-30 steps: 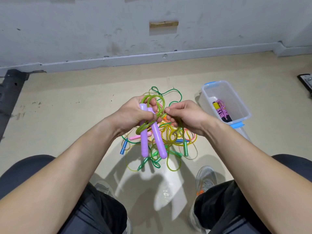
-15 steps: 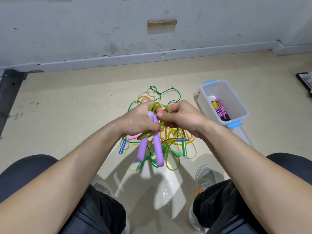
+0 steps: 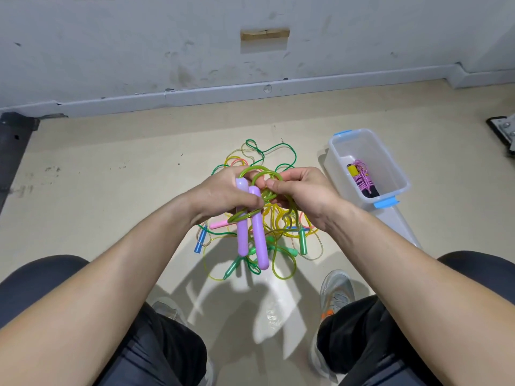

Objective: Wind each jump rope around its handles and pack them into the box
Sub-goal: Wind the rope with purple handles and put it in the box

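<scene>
My left hand grips two purple handles side by side, their ends pointing down toward me. A light green rope loops around their upper part and my fingers. My right hand pinches that green rope just right of the handles. Below my hands a tangled pile of jump ropes in yellow, green, pink and blue lies on the floor. A clear plastic box with blue clips stands to the right, holding a wound pink rope.
The box lid lies on the floor against the box's near end. My knees and shoes frame the bottom. A wall and baseboard run across the back, a black object at far left and a dark thing at far right.
My hands have stayed close together over the pile. The green rope has gone round the purple handles a little further, and the handles have straightened to hang more nearly parallel.
</scene>
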`<state>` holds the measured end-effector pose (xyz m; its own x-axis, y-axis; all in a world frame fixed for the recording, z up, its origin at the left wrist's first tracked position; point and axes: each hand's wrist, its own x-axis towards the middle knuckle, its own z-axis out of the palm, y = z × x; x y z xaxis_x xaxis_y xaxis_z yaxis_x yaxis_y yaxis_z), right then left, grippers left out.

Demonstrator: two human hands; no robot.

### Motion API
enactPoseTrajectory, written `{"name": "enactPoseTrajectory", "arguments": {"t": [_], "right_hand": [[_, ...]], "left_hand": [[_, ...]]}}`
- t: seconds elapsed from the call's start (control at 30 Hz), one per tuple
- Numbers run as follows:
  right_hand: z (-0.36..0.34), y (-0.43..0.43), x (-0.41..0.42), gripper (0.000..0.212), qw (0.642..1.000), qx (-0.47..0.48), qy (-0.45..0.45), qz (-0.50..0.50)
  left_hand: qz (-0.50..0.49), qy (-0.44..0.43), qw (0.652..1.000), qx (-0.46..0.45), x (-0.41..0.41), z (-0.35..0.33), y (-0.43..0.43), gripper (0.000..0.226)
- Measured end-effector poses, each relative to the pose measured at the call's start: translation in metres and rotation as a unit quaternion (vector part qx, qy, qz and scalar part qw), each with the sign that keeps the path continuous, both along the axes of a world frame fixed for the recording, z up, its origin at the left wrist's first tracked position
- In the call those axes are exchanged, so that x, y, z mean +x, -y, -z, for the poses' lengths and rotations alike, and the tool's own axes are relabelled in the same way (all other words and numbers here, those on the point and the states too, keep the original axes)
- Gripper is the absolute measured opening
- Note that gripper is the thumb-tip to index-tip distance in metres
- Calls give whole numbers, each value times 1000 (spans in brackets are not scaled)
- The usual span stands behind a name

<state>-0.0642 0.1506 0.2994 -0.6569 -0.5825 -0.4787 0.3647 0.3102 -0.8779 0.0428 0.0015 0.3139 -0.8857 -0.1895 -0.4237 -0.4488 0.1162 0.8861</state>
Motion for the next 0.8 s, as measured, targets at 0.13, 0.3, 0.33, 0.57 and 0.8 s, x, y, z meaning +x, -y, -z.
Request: {"name": "enactPoseTrajectory", "arguments": {"t": [0.13,0.3,0.33,0.57,0.8], "right_hand": [[3,2,0,22,1000,20,-11,10],[6,4,2,9,997,51,-58,7],[5,4,1,9,997,53,-61,-3],[2,-2,-5,14,997,29,-41,-58],[0,-6,-8,15,995,-16,25,-97]], "left_hand": [[-60,9,998,7,-1,6,-5,29],[-136,6,990,-47,-2,19,-13,58],[-127,8,991,-51,-2,19,-14,49],[-91,50,994,-26,0,10,-11,20],[-89,56,990,90,3,7,-14,22]]}}
